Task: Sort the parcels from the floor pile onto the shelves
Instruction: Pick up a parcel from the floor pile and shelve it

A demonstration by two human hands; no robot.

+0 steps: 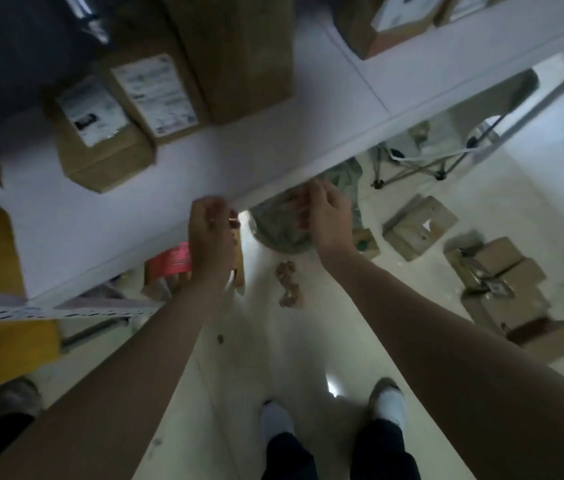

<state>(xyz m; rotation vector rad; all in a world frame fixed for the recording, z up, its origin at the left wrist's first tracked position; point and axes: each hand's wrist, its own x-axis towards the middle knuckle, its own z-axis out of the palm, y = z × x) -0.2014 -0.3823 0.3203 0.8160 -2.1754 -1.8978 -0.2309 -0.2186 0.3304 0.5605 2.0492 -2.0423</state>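
My left hand (209,237) and my right hand (327,216) hover side by side at the front edge of the white shelf (142,216). On both, the fingers are loosely curled and hold nothing. Brown cardboard parcels stand further back on the shelf: a labelled one (100,143), a second labelled one (156,95) and a tall plain one (235,53). The floor pile of brown parcels (502,285) lies to my right, with one flat parcel (419,226) nearer the shelf. The frame is blurred.
A grey-green bag (279,230) sits on the floor below my hands. A red-labelled box (169,268) is on the level under the shelf. A folding chair (422,164) stands beyond the shelf end. Crumpled brown paper (289,284) lies on the pale floor ahead of my feet.
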